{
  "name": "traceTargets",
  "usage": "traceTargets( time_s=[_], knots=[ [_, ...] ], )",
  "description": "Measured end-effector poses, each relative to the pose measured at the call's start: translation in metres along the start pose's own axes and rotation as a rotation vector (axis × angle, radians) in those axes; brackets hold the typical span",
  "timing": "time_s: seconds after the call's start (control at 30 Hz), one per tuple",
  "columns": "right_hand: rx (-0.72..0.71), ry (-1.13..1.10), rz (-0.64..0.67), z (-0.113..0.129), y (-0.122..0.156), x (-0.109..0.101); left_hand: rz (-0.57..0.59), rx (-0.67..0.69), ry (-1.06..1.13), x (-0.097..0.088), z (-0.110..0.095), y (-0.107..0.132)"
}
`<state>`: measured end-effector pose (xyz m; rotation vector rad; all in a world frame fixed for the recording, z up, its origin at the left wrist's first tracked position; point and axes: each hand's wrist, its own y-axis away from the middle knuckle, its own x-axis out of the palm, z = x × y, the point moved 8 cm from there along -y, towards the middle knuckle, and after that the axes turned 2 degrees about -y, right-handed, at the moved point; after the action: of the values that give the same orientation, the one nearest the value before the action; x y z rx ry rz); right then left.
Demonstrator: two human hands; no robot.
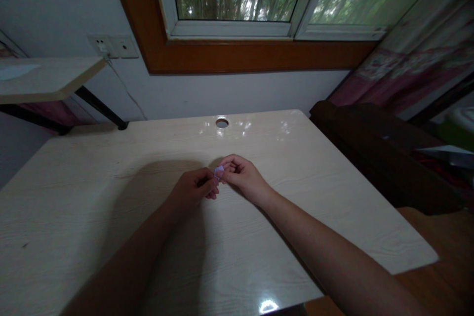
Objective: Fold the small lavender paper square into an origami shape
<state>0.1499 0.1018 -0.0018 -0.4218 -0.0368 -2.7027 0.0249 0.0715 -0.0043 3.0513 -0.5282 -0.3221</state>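
Between my two hands is a small light-purple piece of folded paper (219,172), roughly five-sided, held a little above the wooden desk (237,237). My left hand (194,185) pinches its left side between thumb and forefinger, the other fingers curled below. From the right, my right hand (242,174) closes on it with thumb and fingertips. Fingers cover part of the paper, so its full shape is hidden.
A round cable hole (222,123) lies near the desk's back edge. At the left, a raised shelf (48,76) stands on black legs. Behind are a wall socket (124,46) with a cord and a wood-framed window (237,54). Dark furniture (370,148) stands at the right.
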Motion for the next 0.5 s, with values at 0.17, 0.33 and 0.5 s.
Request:
traceTargets(
  time_s=[0.17, 0.33, 0.5],
  knots=[
    [0.003, -0.037, -0.006, -0.0002, 0.0001, -0.0013, -0.020, -0.017, 0.066, -0.0032, -0.0003, -0.0005],
    [0.053, -0.055, 0.009, -0.0035, 0.0007, -0.0005, -0.069, -0.022, 0.128, -0.0070, -0.0043, 0.0011],
    [0.081, 0.006, 0.040, -0.0052, 0.0021, 0.0017, -0.065, -0.022, 0.138, -0.0068, -0.0015, 0.0017]
  ],
)
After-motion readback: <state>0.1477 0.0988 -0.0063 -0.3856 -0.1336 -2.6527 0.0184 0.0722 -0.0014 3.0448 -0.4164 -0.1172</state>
